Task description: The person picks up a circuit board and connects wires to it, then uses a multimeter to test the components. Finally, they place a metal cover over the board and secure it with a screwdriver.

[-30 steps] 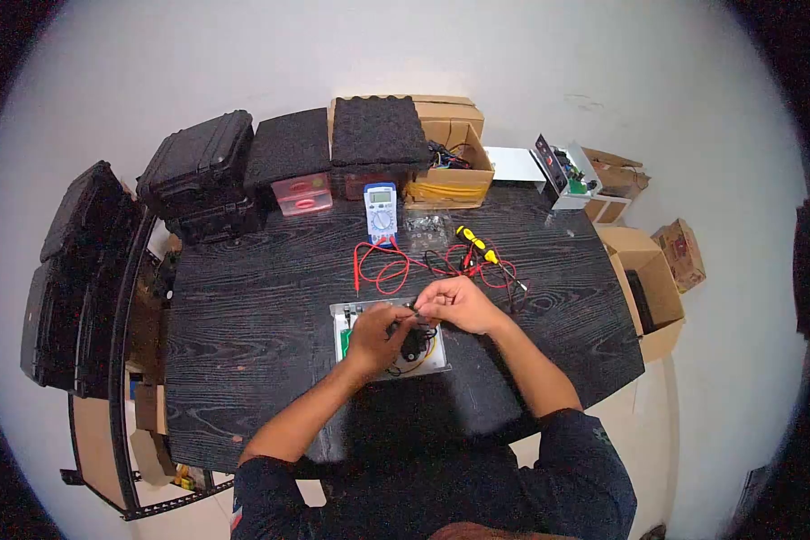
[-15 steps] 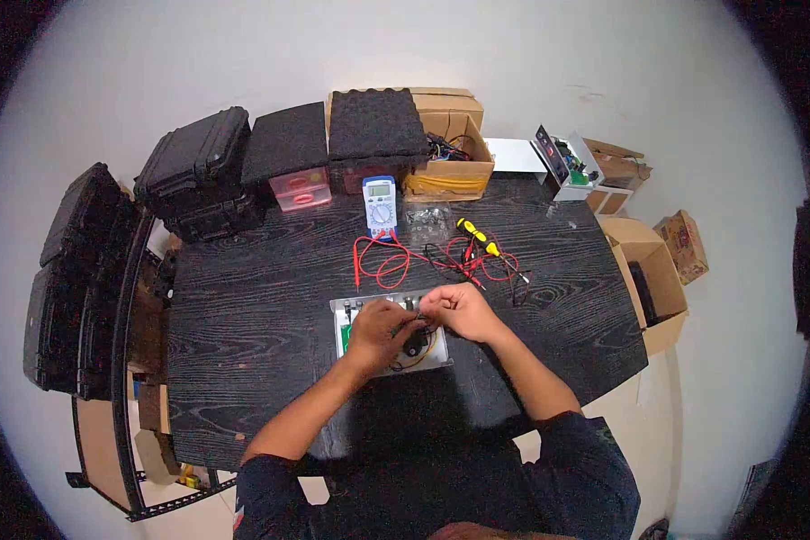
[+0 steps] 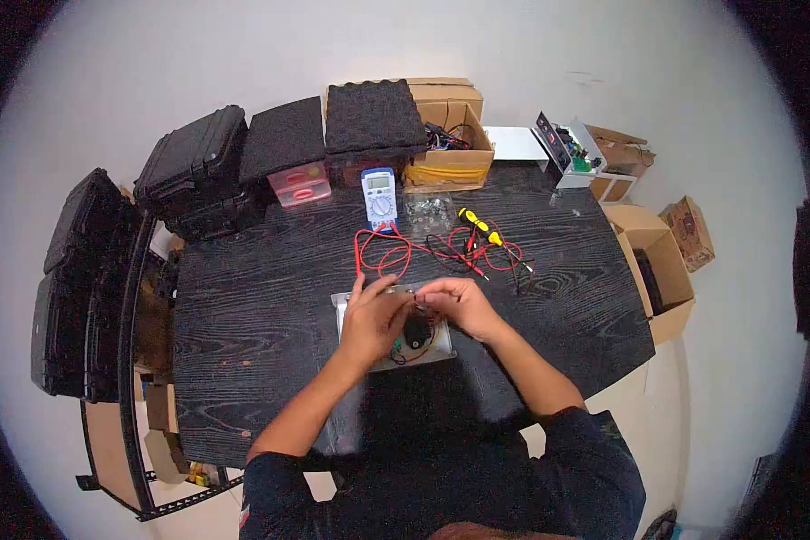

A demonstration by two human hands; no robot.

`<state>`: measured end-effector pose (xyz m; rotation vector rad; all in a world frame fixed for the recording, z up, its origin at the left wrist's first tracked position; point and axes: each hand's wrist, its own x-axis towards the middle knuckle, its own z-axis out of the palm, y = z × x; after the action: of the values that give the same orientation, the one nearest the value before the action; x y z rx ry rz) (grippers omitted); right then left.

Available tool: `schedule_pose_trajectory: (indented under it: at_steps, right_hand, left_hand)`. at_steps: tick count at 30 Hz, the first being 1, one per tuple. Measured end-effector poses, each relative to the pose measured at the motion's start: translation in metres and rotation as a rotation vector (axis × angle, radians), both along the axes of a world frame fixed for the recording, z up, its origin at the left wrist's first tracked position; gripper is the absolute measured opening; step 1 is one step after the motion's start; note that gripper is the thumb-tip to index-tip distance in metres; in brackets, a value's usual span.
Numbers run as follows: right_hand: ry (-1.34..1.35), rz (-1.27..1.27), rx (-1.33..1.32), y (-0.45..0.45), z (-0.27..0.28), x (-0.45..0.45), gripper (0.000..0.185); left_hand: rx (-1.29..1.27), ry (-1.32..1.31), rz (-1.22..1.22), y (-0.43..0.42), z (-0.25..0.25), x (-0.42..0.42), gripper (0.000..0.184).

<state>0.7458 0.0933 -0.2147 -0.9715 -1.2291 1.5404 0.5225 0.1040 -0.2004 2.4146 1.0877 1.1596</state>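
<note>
In the head view, the left hand (image 3: 369,322) had some fingers spread, while the right hand's (image 3: 459,306) fingertips bunched together; whether either gripped anything could not be told. Beneath them, partly hidden, lay a shallow, pale metal rectangular case (image 3: 442,353), long axis left to right. A blue-and-white multimeter (image 3: 381,203) and yellow-and-black screwdriver (image 3: 481,227) lay beyond.
</note>
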Motion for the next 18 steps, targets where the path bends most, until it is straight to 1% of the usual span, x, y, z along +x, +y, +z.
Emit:
schedule_pose_trajectory:
  at_steps: [2, 5, 9, 11, 12, 15, 18]
  right_hand:
    - [-0.143, -0.013, 0.085, 0.006, -0.010, 0.010, 0.015]
    - [-0.471, -0.076, 0.279, 0.006, -0.010, 0.014, 0.014]
    - [-0.458, -0.025, 0.330, 0.007, -0.018, 0.016, 0.014]
    - [-0.410, 0.006, 0.353, 0.005, -0.011, 0.014, 0.015]
    - [-0.428, 0.014, 0.347, 0.005, -0.013, 0.015, 0.015]
    - [-0.486, 0.033, 0.350, 0.005, -0.013, 0.016, 0.016]
    - [-0.525, 0.037, 0.385, 0.003, -0.003, 0.015, 0.016]
  left_hand:
    - [-0.026, 0.092, -0.007, 0.003, -0.001, -0.002, 0.014]
    - [-0.022, 0.235, -0.046, 0.006, 0.001, -0.005, 0.013]
    - [-0.047, 0.383, -0.125, 0.010, -0.008, -0.006, 0.013]
    - [-0.025, 0.416, -0.124, 0.009, -0.010, -0.006, 0.016]
    - [-0.013, 0.433, -0.122, 0.009, -0.010, -0.005, 0.018]
    - [0.014, 0.389, -0.107, 0.010, -0.014, -0.003, 0.012]
    - [0.028, 0.386, -0.105, 0.010, -0.018, -0.001, 0.013]
